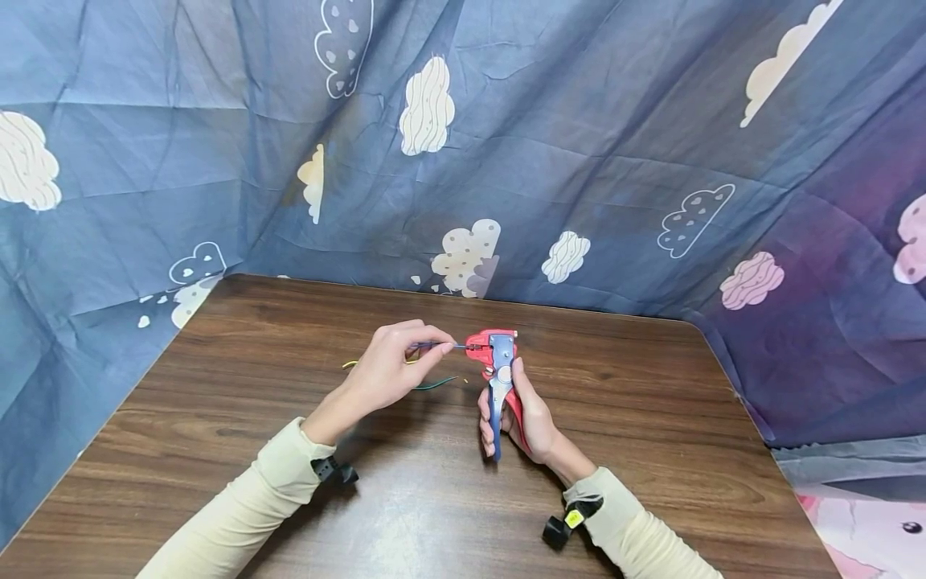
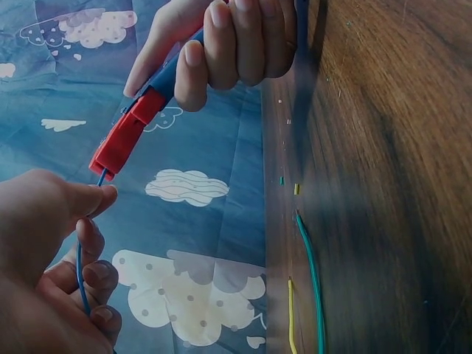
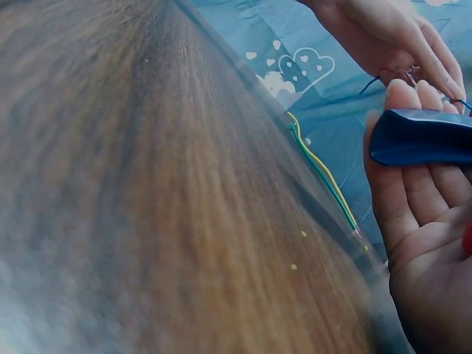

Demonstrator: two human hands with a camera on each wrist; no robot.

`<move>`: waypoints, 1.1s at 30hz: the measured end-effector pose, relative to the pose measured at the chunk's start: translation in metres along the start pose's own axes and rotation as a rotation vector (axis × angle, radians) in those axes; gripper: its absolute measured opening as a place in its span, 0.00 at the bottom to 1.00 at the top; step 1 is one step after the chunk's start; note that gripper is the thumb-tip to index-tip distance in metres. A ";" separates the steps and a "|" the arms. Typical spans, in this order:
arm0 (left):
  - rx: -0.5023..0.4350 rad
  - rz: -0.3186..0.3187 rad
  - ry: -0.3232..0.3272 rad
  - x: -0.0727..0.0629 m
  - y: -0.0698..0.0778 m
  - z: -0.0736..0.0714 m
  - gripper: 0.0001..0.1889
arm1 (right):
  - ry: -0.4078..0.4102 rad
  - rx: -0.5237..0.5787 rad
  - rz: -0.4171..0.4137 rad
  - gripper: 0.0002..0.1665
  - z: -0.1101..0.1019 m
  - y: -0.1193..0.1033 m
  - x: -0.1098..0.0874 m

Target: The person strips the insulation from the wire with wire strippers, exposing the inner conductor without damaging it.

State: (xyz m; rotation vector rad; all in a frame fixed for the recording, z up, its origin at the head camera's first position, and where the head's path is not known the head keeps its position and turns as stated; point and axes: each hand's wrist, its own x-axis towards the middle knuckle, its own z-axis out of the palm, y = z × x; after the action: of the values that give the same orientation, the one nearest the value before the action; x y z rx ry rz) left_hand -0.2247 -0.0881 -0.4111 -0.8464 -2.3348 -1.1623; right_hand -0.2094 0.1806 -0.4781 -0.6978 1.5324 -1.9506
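Observation:
My right hand [image 1: 534, 418] grips a red and blue wire stripper [image 1: 501, 354] by its handles, its head pointing up and toward the left hand. Between thumb and fingertips, my left hand [image 1: 387, 366] pinches a thin blue wire [image 2: 80, 273]. One end of that wire reaches into the red head of the stripper in the left wrist view; the other runs back along the left palm. Seen from the right wrist, the fingers [image 3: 420, 192] curl behind the blue handle [image 3: 424, 139].
A green wire [image 2: 313, 265] and a yellow wire [image 2: 290, 313] lie side by side on the wooden table [image 1: 651, 418], beyond the left hand. Small yellow [image 2: 297, 189] and green scraps [image 2: 281, 180] are near their ends. A cloud-printed blue curtain [image 1: 579, 96] hangs behind the table.

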 end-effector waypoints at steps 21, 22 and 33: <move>-0.028 -0.005 -0.019 -0.001 0.002 0.001 0.05 | 0.056 -0.038 -0.061 0.51 0.003 0.000 0.000; -0.029 -0.007 -0.018 0.000 0.002 0.001 0.05 | 0.056 -0.037 -0.062 0.51 0.003 0.001 0.000; -0.021 -0.017 -0.004 0.000 -0.001 0.000 0.06 | 0.044 -0.010 -0.036 0.51 0.000 0.000 -0.001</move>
State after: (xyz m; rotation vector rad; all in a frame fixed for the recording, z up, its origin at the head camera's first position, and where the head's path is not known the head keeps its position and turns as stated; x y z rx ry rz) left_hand -0.2249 -0.0886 -0.4114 -0.8387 -2.3407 -1.1953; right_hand -0.2086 0.1808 -0.4781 -0.6954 1.5666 -1.9984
